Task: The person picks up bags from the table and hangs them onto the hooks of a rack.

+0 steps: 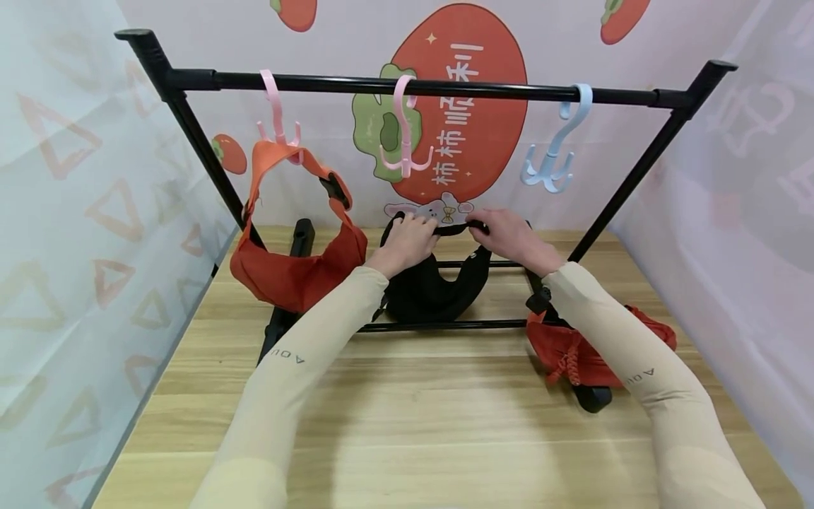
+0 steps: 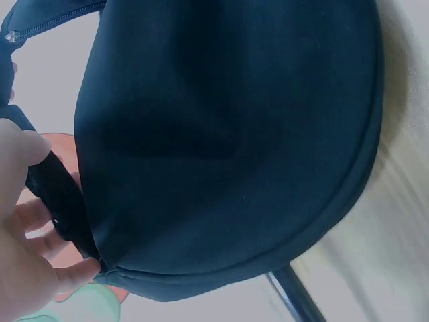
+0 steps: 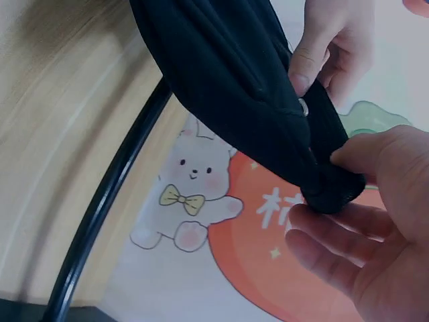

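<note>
Both hands hold a black waist bag (image 1: 432, 293) up by its strap, below the middle pink hook (image 1: 405, 134). My left hand (image 1: 410, 244) grips the strap at the bag's left end; in the left wrist view the thumb and fingers (image 2: 43, 235) close round the dark webbing, beside the bag's broad smooth panel (image 2: 228, 141). My right hand (image 1: 509, 237) pinches the strap where it meets the bag's right end. In the right wrist view, that thumb and index finger (image 3: 375, 157) hold the bunched end, and a small metal zipper pull (image 3: 303, 107) shows close by.
A black rack bar (image 1: 470, 86) spans the scene, carrying another pink hook (image 1: 275, 109) and a blue hook (image 1: 556, 141). From the left hook hangs a red waist bag (image 1: 299, 272). Another red bag (image 1: 579, 350) lies over the rack's right foot, partly behind my sleeve.
</note>
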The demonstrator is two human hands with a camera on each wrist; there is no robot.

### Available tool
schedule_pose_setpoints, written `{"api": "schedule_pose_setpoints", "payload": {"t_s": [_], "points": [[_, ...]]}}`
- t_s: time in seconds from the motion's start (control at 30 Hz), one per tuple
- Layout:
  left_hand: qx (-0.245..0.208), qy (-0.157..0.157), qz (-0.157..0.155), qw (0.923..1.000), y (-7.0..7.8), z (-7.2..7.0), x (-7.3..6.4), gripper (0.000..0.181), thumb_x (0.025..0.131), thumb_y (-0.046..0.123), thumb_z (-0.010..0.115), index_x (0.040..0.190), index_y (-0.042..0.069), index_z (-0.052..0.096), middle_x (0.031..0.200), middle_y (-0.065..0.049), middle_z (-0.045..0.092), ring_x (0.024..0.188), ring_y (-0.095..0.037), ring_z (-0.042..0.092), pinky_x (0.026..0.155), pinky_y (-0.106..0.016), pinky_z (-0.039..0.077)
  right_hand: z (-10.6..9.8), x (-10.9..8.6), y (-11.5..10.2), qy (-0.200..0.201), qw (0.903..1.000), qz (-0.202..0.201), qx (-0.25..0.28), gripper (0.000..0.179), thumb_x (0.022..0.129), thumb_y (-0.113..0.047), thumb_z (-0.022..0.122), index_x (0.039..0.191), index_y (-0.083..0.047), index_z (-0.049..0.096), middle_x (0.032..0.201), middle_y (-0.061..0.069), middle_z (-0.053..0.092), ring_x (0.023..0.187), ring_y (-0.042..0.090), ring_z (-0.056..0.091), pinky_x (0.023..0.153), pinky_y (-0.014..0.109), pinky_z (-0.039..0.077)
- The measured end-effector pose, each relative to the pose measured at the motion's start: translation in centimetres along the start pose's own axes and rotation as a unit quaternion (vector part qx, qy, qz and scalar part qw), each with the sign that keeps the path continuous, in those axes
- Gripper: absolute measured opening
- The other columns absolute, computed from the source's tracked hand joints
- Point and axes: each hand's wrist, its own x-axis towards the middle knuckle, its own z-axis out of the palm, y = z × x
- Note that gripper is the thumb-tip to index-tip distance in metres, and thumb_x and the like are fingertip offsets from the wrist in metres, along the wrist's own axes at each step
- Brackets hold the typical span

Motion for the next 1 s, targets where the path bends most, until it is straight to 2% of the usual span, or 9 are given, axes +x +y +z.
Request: {"api": "schedule_pose_setpoints", "payload": {"t_s": [0.3,0.4,0.6,0.7,0.8,1.0], "points": [[0.006,0.068,0.041,0.9968,0.9,-2.0,-1.3,0.025,0.105,0.035,0.042,0.102,0.015,0.057,0.096,-0.003,0.064,0.099,-0.029,0.055,0.091,-0.05,0.044,-1.6,-1.8,-0.8,0.095,0.9947,-0.032,0.024,0.02,0.096,-0.014,0.061,0.114,-0.006,0.066,0.1,0.011,0.069,0.072,0.022,0.059,0.069,0.038,0.048],[0.024,0.083,0.049,0.9951,1.4,-3.1,-1.9,0.026,0.105,0.036,0.043,0.102,0.014,0.057,0.092,-0.003,0.065,0.092,-0.028,0.058,0.082,-0.045,0.046,-2.0,-2.3,-1.0,0.119,0.992,-0.036,0.023,0.02,0.096,-0.013,0.06,0.113,-0.005,0.065,0.097,0.012,0.067,0.072,0.022,0.058,0.068,0.039,0.049],[0.05,0.115,0.074,0.9893,2.1,-5.2,-3.1,0.026,0.104,0.034,0.047,0.098,0.012,0.059,0.07,-0.002,0.06,0.068,-0.022,0.061,0.06,-0.034,0.047,-2.4,-3.2,-1.5,0.135,0.9897,-0.019,0.042,0.02,0.099,-0.015,0.054,0.113,-0.004,0.062,0.093,0.013,0.063,0.074,0.023,0.054,0.069,0.04,0.048],[0.045,0.108,0.091,0.989,2.3,-6.2,-3.8,0.026,0.103,0.034,0.049,0.097,0.011,0.059,0.068,-0.002,0.058,0.065,-0.02,0.061,0.056,-0.034,0.047,-2.5,-3.4,-1.8,0.134,0.9895,-0.021,0.05,0.02,0.101,-0.014,0.048,0.114,-0.002,0.059,0.098,0.014,0.061,0.08,0.025,0.054,0.074,0.043,0.049],[0.035,0.088,0.105,0.99,2.3,-7.0,-4.6,0.026,0.102,0.036,0.05,0.098,0.012,0.06,0.072,-0.001,0.061,0.07,-0.019,0.063,0.059,-0.034,0.05,-2.6,-3.6,-2.1,0.126,0.9899,-0.03,0.056,0.02,0.102,-0.012,0.046,0.114,-0.001,0.057,0.102,0.015,0.06,0.085,0.026,0.054,0.078,0.045,0.049],[-0.012,0.051,0.131,0.99,2.2,-8.3,-6.5,0.025,0.102,0.036,0.051,0.1,0.013,0.06,0.075,0.001,0.061,0.073,-0.016,0.061,0.064,-0.032,0.048,-2.7,-3.9,-2.7,0.112,0.9881,-0.063,0.085,0.018,0.102,-0.008,0.045,0.113,0.0,0.056,0.096,0.013,0.059,0.085,0.024,0.054,0.08,0.042,0.046]]}}
